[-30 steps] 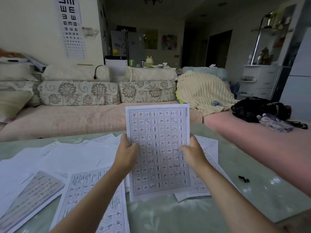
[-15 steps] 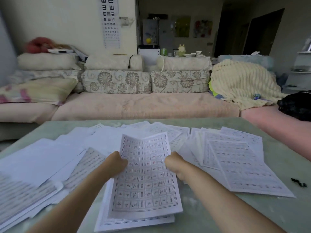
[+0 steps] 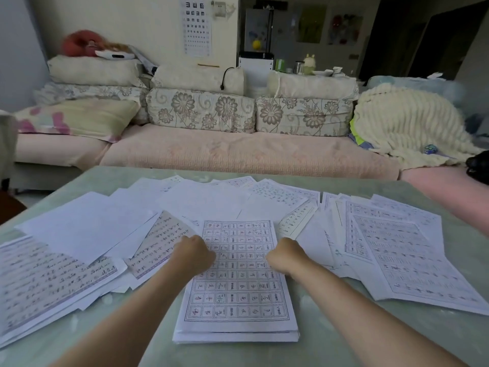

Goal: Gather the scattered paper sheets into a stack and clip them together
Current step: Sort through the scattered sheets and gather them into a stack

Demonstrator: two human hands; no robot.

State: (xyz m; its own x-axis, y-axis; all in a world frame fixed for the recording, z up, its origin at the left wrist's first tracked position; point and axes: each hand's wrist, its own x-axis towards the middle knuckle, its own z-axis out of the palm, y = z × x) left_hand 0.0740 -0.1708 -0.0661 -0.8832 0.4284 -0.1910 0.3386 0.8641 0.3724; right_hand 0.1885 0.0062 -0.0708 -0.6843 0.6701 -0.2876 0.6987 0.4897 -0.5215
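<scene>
A small stack of paper sheets (image 3: 235, 332) lies on the table in front of me, topped by a sheet printed with a grid of characters (image 3: 238, 292). My left hand (image 3: 193, 254) holds that top sheet at its left edge, and my right hand (image 3: 287, 256) holds its right edge. Both show curled fingers, and the fingertips are hidden. Scattered sheets fan out around the stack: handwritten ones (image 3: 53, 282) at the left, blank white ones (image 3: 87, 226) behind, gridded ones (image 3: 397, 260) at the right. No clip is in view.
The pale green table (image 3: 344, 340) shows bare surface along its near edge and far rim. A pink sofa (image 3: 238, 152) with floral cushions runs along the far side, with a cream blanket (image 3: 407, 128) at its right end.
Both hands have brought the gridded sheet down from upright in the air and laid it flat on the stack. My view has tilted down and turned left, so the black clip has left the frame.
</scene>
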